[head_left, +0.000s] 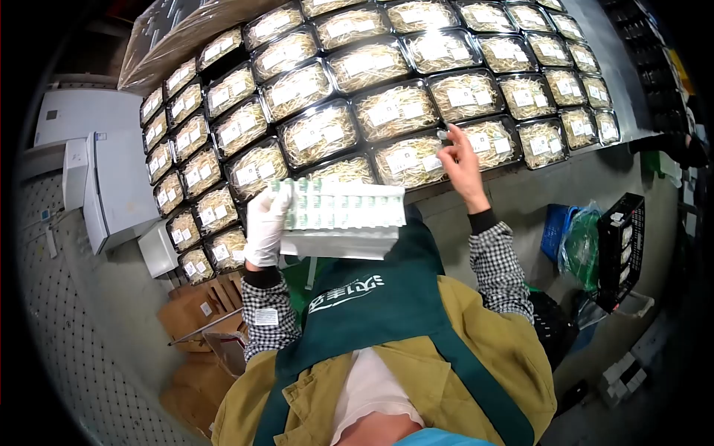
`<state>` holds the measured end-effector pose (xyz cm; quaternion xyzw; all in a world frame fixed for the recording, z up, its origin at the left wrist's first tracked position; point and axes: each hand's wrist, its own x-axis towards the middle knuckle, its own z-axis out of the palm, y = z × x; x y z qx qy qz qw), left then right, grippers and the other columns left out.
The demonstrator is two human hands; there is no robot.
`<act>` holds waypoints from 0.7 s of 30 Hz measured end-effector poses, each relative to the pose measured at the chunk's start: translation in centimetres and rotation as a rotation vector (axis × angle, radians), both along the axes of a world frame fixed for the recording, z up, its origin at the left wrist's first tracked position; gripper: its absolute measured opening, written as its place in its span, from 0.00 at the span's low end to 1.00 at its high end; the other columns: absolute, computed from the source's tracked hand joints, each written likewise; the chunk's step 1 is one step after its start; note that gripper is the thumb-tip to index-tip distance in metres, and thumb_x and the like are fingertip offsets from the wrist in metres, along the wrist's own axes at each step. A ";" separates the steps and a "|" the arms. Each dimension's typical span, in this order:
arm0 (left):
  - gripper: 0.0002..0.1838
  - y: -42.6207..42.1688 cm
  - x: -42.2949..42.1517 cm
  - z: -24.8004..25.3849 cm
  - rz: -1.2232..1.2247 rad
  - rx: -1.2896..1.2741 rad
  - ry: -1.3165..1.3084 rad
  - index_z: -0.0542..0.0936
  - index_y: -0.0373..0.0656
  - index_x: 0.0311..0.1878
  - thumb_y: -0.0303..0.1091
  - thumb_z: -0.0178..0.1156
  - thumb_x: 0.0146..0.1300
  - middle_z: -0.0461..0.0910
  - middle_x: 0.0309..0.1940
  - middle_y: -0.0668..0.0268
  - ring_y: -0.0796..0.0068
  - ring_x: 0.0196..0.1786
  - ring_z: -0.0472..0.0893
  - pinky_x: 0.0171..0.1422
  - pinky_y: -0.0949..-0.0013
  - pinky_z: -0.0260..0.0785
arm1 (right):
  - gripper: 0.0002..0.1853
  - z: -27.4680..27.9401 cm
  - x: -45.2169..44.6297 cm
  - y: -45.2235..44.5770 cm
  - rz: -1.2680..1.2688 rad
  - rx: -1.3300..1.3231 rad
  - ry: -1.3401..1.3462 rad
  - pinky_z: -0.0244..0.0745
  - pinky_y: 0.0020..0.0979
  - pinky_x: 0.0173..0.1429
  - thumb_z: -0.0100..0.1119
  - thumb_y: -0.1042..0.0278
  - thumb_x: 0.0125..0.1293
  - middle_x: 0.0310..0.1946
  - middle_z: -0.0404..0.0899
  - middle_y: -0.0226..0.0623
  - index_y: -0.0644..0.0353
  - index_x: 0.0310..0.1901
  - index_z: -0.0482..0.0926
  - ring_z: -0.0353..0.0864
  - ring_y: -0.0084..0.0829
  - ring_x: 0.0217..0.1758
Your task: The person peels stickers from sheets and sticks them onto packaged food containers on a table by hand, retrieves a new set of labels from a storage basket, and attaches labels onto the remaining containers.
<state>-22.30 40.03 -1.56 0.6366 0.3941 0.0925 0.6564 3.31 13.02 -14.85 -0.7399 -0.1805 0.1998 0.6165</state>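
My left hand (265, 227), in a white glove, is closed on the left end of a stack of label sheets (346, 208). Rows of small white-and-green stickers cover the top sheet, and plain white paper edges show below it. Bare and raised over the nearest row of trays, my right hand (463, 165) has its thumb and index finger brought together at a small pale sticker (444, 135). Just beyond the fingers lies a black tray of bean sprouts (487, 141) under clear film, with white labels on top. Another sprout tray (407, 158) sits just left of that hand.
Many similar packed trays (398, 108) stand in rows across the table (587, 30). At right on the floor are a blue crate (554, 230), a green plastic bag (581, 249) and a black crate (623, 249). Cardboard boxes (186, 320) lie at lower left.
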 end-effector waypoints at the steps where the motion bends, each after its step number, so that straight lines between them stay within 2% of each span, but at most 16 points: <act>1: 0.11 0.6 -1.1 -0.1 0.004 -0.039 -0.006 0.82 0.39 0.39 0.37 0.60 0.68 0.79 0.28 0.76 0.89 0.29 0.72 0.37 0.80 0.66 | 0.29 -0.3 -0.7 0.8 0.011 -0.097 -0.165 0.74 0.27 0.48 0.59 0.79 0.60 0.52 0.73 0.40 0.60 0.64 0.66 0.79 0.26 0.40; 3: 0.09 0.9 -1.8 0.3 0.093 -0.083 -0.059 0.82 0.38 0.41 0.34 0.60 0.68 0.81 0.30 0.74 0.90 0.30 0.74 0.35 0.82 0.66 | 0.29 -0.3 -2.1 2.4 0.017 -0.205 -0.490 0.74 0.31 0.50 0.59 0.80 0.58 0.51 0.73 0.43 0.58 0.63 0.67 0.79 0.34 0.46; 4: 0.08 1.3 -2.5 0.1 0.077 -0.062 -0.068 0.82 0.38 0.41 0.33 0.59 0.68 0.81 0.31 0.73 0.90 0.30 0.74 0.34 0.82 0.66 | 0.29 -2.8 -1.6 2.5 -0.024 -0.311 -0.749 0.72 0.36 0.54 0.57 0.82 0.58 0.53 0.72 0.43 0.58 0.63 0.67 0.76 0.39 0.51; 5: 0.08 1.7 -3.1 0.2 0.061 -0.041 -0.075 0.81 0.38 0.41 0.33 0.59 0.68 0.82 0.31 0.73 0.89 0.30 0.74 0.34 0.82 0.66 | 0.28 -1.8 -1.1 2.7 -0.099 -0.425 -1.050 0.73 0.34 0.52 0.55 0.86 0.58 0.52 0.71 0.44 0.61 0.62 0.67 0.76 0.34 0.45; 7: 0.08 1.3 -3.1 1.1 0.115 -0.081 -0.070 0.81 0.38 0.41 0.33 0.59 0.69 0.81 0.31 0.74 0.89 0.29 0.74 0.34 0.82 0.65 | 0.27 -1.7 -0.5 2.8 -0.291 -0.420 -0.816 0.73 0.35 0.51 0.54 0.86 0.58 0.51 0.71 0.43 0.62 0.61 0.67 0.75 0.35 0.45; 8: 0.08 1.1 -3.2 1.6 0.142 -0.102 -0.064 0.81 0.39 0.40 0.33 0.59 0.69 0.81 0.30 0.74 0.90 0.29 0.73 0.34 0.82 0.64 | 0.27 -1.4 -0.2 2.8 -0.308 -0.370 -0.708 0.73 0.34 0.50 0.53 0.86 0.59 0.49 0.72 0.43 0.63 0.62 0.66 0.75 0.36 0.45; 9: 0.08 1.4 -3.4 1.4 0.137 -0.099 -0.066 0.81 0.39 0.40 0.33 0.58 0.69 0.81 0.30 0.74 0.90 0.29 0.73 0.34 0.82 0.64 | 0.27 -1.1 0.5 3.2 -0.276 -0.358 -0.687 0.73 0.32 0.48 0.55 0.83 0.61 0.47 0.74 0.41 0.64 0.63 0.65 0.75 0.32 0.43; 11: 0.08 1.8 -3.6 0.7 0.129 -0.094 -0.068 0.81 0.40 0.39 0.34 0.58 0.69 0.80 0.29 0.75 0.90 0.29 0.72 0.34 0.82 0.63 | 0.27 -0.1 1.5 5.6 -0.243 -0.238 -0.400 0.73 0.30 0.46 0.58 0.78 0.63 0.43 0.77 0.38 0.64 0.64 0.64 0.76 0.27 0.40; 12: 0.08 1.9 -3.4 0.8 0.121 -0.086 -0.043 0.81 0.41 0.39 0.35 0.58 0.70 0.79 0.28 0.76 0.90 0.29 0.71 0.34 0.83 0.61 | 0.28 0.3 2.0 7.3 -0.280 -0.140 -0.235 0.73 0.28 0.44 0.60 0.74 0.63 0.37 0.79 0.34 0.64 0.64 0.64 0.76 0.24 0.37; 13: 0.08 2.0 -2.8 1.0 0.083 -0.069 -0.053 0.80 0.41 0.40 0.35 0.57 0.70 0.78 0.28 0.77 0.90 0.29 0.71 0.34 0.83 0.61 | 0.27 -0.1 2.8 8.8 -0.279 -0.104 -0.251 0.74 0.31 0.46 0.60 0.73 0.60 0.35 0.81 0.36 0.64 0.62 0.66 0.79 0.28 0.38; 15: 0.08 2.1 -2.0 1.2 0.105 -0.111 -0.091 0.79 0.42 0.41 0.36 0.57 0.70 0.77 0.30 0.77 0.90 0.31 0.71 0.36 0.83 0.61 | 0.27 -0.7 3.9 11.0 -0.209 -0.122 -0.224 0.71 0.34 0.50 0.61 0.72 0.60 0.35 0.81 0.34 0.62 0.61 0.67 0.79 0.31 0.40; 16: 0.08 2.2 -1.5 1.4 0.114 -0.101 -0.111 0.78 0.41 0.42 0.35 0.57 0.70 0.77 0.31 0.76 0.89 0.32 0.71 0.37 0.82 0.62 | 0.27 -1.5 4.2 11.8 -0.199 -0.447 -0.695 0.66 0.39 0.54 0.62 0.70 0.59 0.35 0.82 0.29 0.58 0.61 0.68 0.78 0.32 0.45; 17: 0.08 2.4 -1.0 1.7 0.118 -0.089 -0.127 0.78 0.41 0.43 0.35 0.57 0.70 0.77 0.32 0.76 0.89 0.33 0.71 0.39 0.82 0.62 | 0.28 -2.1 4.5 11.8 -0.158 -0.597 -0.780 0.62 0.41 0.56 0.64 0.69 0.57 0.40 0.80 0.29 0.53 0.61 0.69 0.75 0.34 0.50; 19: 0.08 3.2 -0.5 1.9 0.109 -0.077 -0.123 0.77 0.41 0.44 0.35 0.57 0.70 0.77 0.33 0.76 0.88 0.35 0.71 0.41 0.81 0.63 | 0.28 -2.4 6.0 11.9 -0.309 -0.729 -0.942 0.63 0.41 0.54 0.64 0.68 0.57 0.46 0.77 0.32 0.51 0.61 0.69 0.73 0.35 0.53; 20: 0.08 3.8 -0.3 1.6 0.101 -0.073 -0.112 0.77 0.40 0.44 0.35 0.57 0.70 0.77 0.34 0.76 0.88 0.35 0.71 0.42 0.81 0.63 | 0.29 -2.1 6.8 11.7 -0.319 -0.717 -0.875 0.63 0.41 0.54 0.64 0.69 0.56 0.50 0.75 0.34 0.51 0.61 0.69 0.73 0.37 0.54; 21: 0.08 4.0 0.0 1.5 0.093 -0.074 -0.097 0.77 0.40 0.45 0.35 0.57 0.70 0.77 0.34 0.75 0.88 0.36 0.71 0.43 0.80 0.63 | 0.23 -1.9 7.5 11.7 -0.318 -0.619 -0.849 0.65 0.41 0.56 0.65 0.68 0.56 0.49 0.75 0.35 0.54 0.55 0.74 0.73 0.38 0.54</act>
